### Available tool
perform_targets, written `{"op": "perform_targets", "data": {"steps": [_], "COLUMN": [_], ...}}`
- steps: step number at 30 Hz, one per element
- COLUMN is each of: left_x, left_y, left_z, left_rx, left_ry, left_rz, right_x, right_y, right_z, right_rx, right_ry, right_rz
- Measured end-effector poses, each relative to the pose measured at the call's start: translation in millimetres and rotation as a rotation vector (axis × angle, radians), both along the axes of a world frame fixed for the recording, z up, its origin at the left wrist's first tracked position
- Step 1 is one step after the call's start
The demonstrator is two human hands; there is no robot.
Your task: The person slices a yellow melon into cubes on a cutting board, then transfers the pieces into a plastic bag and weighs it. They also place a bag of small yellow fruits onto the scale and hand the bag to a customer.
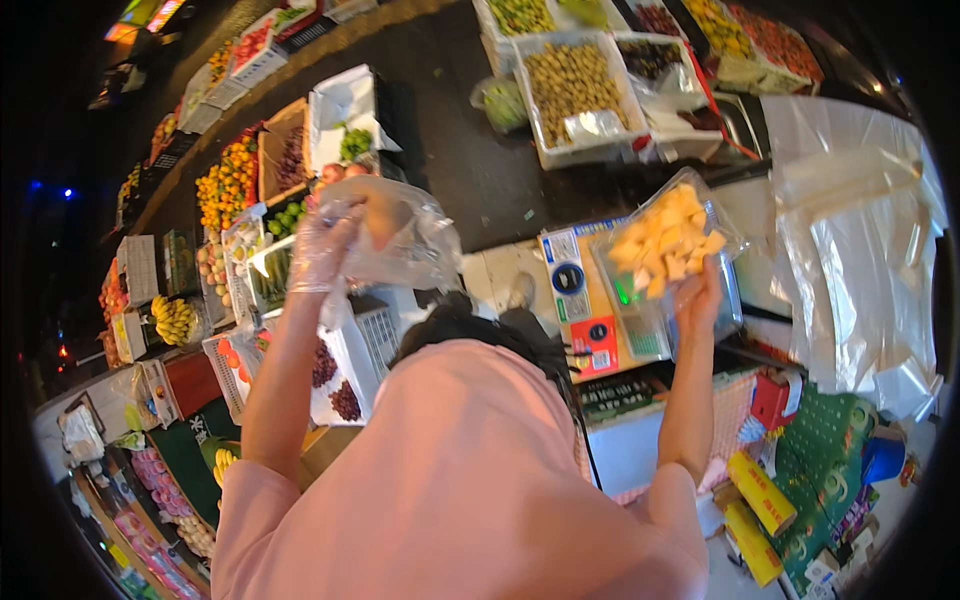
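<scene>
My left hand (332,245), in a thin clear plastic glove, is raised at the left with its fingers closed on the top of a clear plastic bag (425,250). A blurred brownish-orange shape shows through the film; I cannot tell whether it is inside or behind. At the right, my right hand (698,305) grips the near end of a clear plastic tray (722,215). Cut chunks of orange melon (665,240) fill this tray, which tilts above a scale (640,335) with a green-lit display.
Printed cards (568,280) lie left of the scale. Ahead stands a white foam box of small round brown fruit (575,85); crates of fruit (228,175) line the left. Plastic sheeting (850,240) drapes the far right. Yellow rolls (760,490) lie at lower right.
</scene>
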State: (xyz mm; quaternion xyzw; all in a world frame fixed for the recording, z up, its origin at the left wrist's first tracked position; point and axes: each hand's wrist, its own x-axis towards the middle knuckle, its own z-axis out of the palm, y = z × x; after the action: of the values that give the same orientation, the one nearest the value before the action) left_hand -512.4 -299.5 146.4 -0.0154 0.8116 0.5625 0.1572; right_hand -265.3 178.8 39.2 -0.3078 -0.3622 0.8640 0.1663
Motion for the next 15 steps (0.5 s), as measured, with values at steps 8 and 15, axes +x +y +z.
{"op": "perform_targets", "data": {"steps": [8,15], "left_x": [-12.1,25.9], "left_y": [2.6,-90.6], "left_z": [71.2,120.2], "left_rx": [0.129,0.187], "left_ry": [0.084,0.657], "left_rz": [-0.198,-0.465], "right_x": [-94.5,-183.9], "right_y": [-221.7,-294.9], "right_z": [121.1,148.9], "right_rx": [-0.683,-0.543], "right_ry": [0.085,0.176], "right_rz": [0.675,0.703]}}
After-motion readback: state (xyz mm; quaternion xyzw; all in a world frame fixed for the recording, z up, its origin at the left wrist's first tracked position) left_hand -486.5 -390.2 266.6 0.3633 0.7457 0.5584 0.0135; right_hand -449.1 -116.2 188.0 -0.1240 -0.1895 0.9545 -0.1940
